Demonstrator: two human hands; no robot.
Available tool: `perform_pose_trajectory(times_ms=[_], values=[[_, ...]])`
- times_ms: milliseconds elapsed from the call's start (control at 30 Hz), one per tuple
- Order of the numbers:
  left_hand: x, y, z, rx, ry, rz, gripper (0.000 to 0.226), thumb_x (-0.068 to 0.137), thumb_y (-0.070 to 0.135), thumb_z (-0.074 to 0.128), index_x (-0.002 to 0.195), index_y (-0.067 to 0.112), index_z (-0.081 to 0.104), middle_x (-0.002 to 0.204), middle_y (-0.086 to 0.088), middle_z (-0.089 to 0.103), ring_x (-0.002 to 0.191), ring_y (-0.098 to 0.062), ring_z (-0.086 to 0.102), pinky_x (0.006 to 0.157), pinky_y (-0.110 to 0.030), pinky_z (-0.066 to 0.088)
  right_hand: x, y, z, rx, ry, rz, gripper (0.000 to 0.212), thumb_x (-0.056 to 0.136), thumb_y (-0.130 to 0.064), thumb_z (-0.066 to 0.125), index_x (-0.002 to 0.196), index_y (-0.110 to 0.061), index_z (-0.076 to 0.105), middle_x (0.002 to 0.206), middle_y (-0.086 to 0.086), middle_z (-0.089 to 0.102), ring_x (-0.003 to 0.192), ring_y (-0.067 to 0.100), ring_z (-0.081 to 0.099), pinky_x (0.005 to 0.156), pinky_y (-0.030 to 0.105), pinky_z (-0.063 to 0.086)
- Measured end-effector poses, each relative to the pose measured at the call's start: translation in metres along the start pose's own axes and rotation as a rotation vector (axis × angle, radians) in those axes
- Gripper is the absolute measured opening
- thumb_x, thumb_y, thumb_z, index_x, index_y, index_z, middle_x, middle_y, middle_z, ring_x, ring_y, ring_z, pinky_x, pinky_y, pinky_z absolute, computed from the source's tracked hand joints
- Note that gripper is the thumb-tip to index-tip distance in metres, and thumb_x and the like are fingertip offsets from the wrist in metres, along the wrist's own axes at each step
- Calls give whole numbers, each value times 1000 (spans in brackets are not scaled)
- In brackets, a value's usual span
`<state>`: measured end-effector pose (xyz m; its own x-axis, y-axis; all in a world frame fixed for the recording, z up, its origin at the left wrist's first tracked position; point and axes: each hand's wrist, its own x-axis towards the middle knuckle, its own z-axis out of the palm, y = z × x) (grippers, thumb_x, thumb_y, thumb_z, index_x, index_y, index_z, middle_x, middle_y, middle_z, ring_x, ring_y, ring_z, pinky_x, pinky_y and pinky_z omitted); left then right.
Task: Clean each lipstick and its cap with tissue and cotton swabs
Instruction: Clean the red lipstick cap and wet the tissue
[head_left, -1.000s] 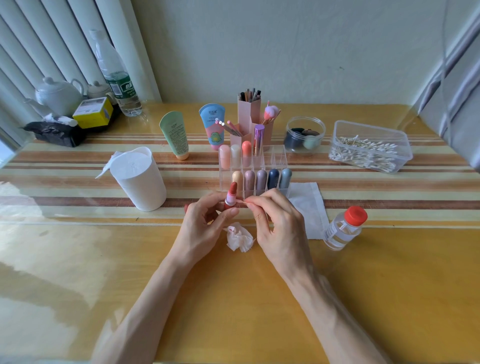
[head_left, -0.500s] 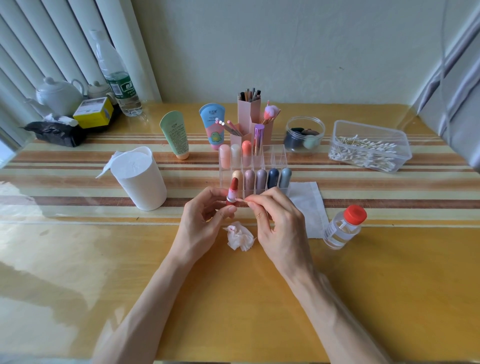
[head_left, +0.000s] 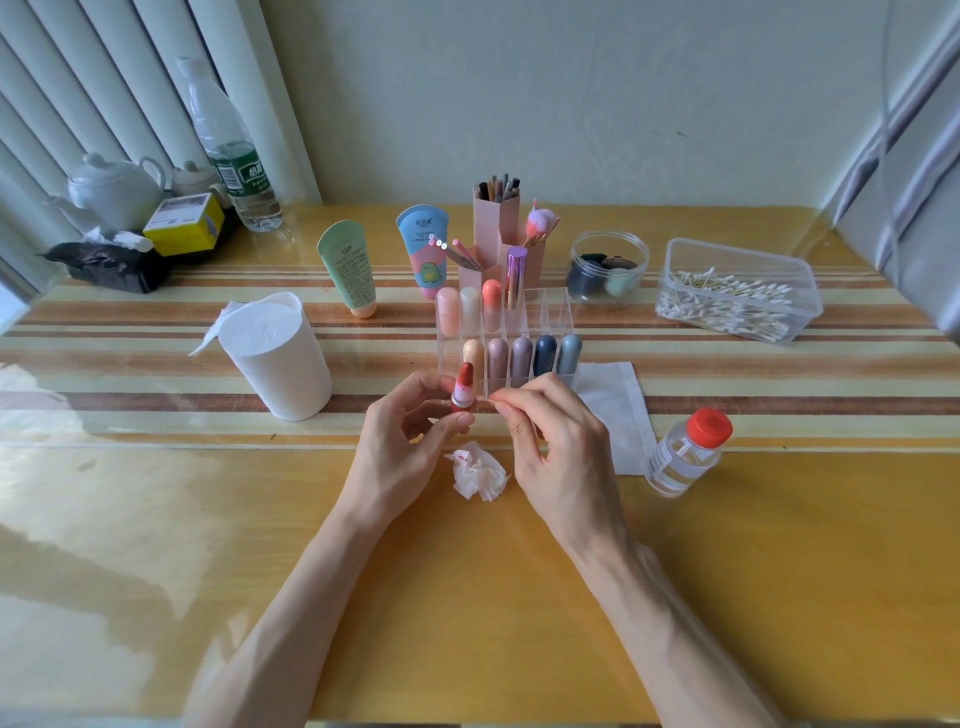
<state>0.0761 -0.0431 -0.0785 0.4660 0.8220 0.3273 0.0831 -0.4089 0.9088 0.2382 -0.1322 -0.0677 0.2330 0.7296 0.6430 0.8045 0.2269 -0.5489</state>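
Observation:
My left hand (head_left: 400, 447) holds an uncapped red lipstick (head_left: 463, 385) upright, its bullet extended above the silver collar. My right hand (head_left: 550, 441) pinches a thin cotton swab (head_left: 484, 399) whose tip touches the lipstick's collar. A crumpled tissue with red stains (head_left: 478, 470) lies on the table just below both hands. Behind the hands stands a clear acrylic organizer (head_left: 550, 317) with several capped lipsticks in pastel and dark colours. The red lipstick's cap is not visible.
A white tissue roll canister (head_left: 280, 358) stands to the left. A flat tissue (head_left: 618, 410) and a small red-capped bottle of clear liquid (head_left: 685, 452) lie to the right. A clear box of cotton swabs (head_left: 737, 291), a sponge jar (head_left: 608, 267), brush holders (head_left: 496, 228) and two tubes sit farther back.
Both hands stay close together; the lipstick has shifted slightly as the swab tip works along its collar. Nothing else moved.

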Motion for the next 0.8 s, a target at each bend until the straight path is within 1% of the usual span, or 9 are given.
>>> perform_pose_trajectory(times_ms=[133, 233, 333, 433, 500, 600, 700, 800], values=[[-1, 2, -1, 19, 16, 7, 26, 89, 18, 80, 111, 8, 69, 100, 1, 76, 88, -24, 77, 77, -51, 64, -2, -3, 1, 8, -13, -15, 14, 100, -7, 67, 109, -6, 78, 98, 0, 67, 90, 15, 68, 83, 27, 60], [0, 3, 1, 16, 10, 10, 26, 88, 18, 81, 109, 8, 69, 99, 1, 75, 87, -25, 76, 74, -48, 64, -2, -5, 3, 21, -24, -15, 17, 100, -11, 65, 111, -7, 78, 100, 0, 68, 93, 14, 68, 87, 26, 60], [0, 3, 1, 10, 17, 7, 25, 89, 17, 80, 110, 8, 69, 99, 0, 76, 88, -24, 77, 77, -44, 65, -2, -5, 2, 17, -22, -7, 18, 101, -12, 63, 111, -7, 77, 100, 0, 68, 93, 13, 68, 86, 25, 60], [0, 1, 0, -2, 18, 2, 23, 91, 15, 78, 111, 8, 70, 100, 0, 77, 88, -24, 77, 80, -41, 65, -1, -3, 1, 2, 4, 6, 14, 101, -8, 65, 108, -7, 77, 98, -1, 67, 89, 12, 67, 81, 23, 59], [0, 1, 0, 5, 5, 5, 22, 92, 12, 77, 113, 7, 71, 103, -1, 78, 89, -25, 77, 80, -39, 65, -1, -2, 1, -2, 10, 8, 13, 100, -6, 66, 107, -6, 77, 97, -1, 67, 88, 13, 67, 80, 25, 60], [0, -1, 0, 24, -22, 14, 20, 96, 7, 73, 116, 7, 72, 106, -1, 78, 90, -24, 77, 81, -39, 64, -1, -2, 1, -7, 11, 7, 13, 100, -7, 66, 107, -7, 77, 97, -1, 67, 89, 13, 67, 80, 26, 60], [0, -2, -1, 43, -46, 20, 20, 100, 4, 68, 119, 9, 72, 106, 1, 78, 89, -21, 75, 82, -39, 62, 0, -2, 0, -7, 14, 8, 13, 100, -6, 67, 108, -7, 77, 97, -1, 66, 88, 13, 67, 80, 26, 59], [0, -2, -1, 52, -77, 38, 21, 104, 7, 63, 123, 11, 71, 105, 2, 77, 89, -19, 72, 81, -36, 60, 0, -2, 0, -6, 13, 11, 12, 100, -4, 67, 107, -7, 77, 97, -1, 66, 88, 12, 67, 81, 26, 59]])
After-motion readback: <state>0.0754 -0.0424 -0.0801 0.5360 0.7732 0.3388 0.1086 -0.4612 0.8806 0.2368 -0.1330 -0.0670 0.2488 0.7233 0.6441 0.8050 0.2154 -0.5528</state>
